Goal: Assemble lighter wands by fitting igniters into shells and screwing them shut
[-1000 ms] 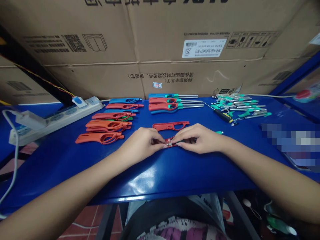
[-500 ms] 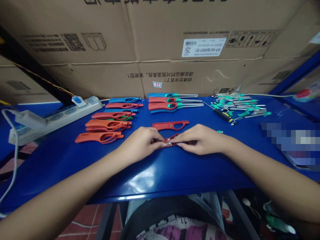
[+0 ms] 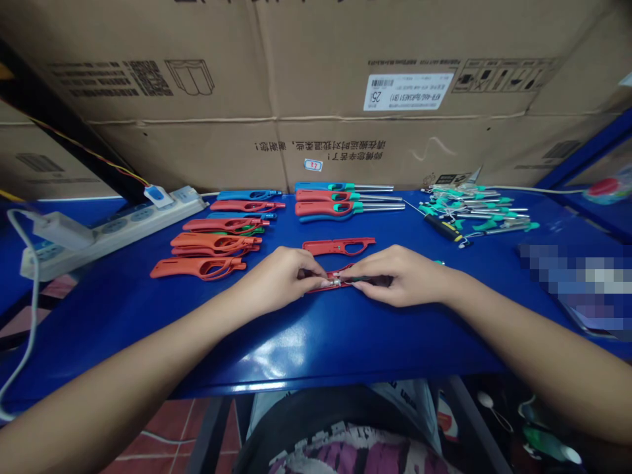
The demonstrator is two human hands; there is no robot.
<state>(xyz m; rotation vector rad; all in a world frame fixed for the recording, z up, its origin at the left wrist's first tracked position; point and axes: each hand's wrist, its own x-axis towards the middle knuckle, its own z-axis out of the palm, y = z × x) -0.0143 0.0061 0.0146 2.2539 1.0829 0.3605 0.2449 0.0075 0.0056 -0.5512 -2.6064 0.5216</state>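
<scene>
Here, the left hand [image 3: 284, 280] pinches a small metal part [image 3: 336, 282] in a red shell [image 3: 330, 288] on the table [image 3: 306, 345]; the right hand [image 3: 399, 276] bends over the shell's other end, its pinch unclear. Beyond lie one more red half [image 3: 320, 247], one screwdriver [image 3: 442, 226] and eight handles [image 3: 180, 267]: two blue, three red, two orange, one green.

Small silver metal part [image 3: 336, 282] in slim red plastic shell [image 3: 330, 274], between bare left hand [image 3: 286, 280] and bare right hand [image 3: 395, 276] — long red plastic half-casing [image 3: 318, 247] behind them on flat blue table [image 3: 345, 342], white plastic power strip [image 3: 116, 227] far left, brown cardboard box [image 3: 222, 151] rearmost
</scene>
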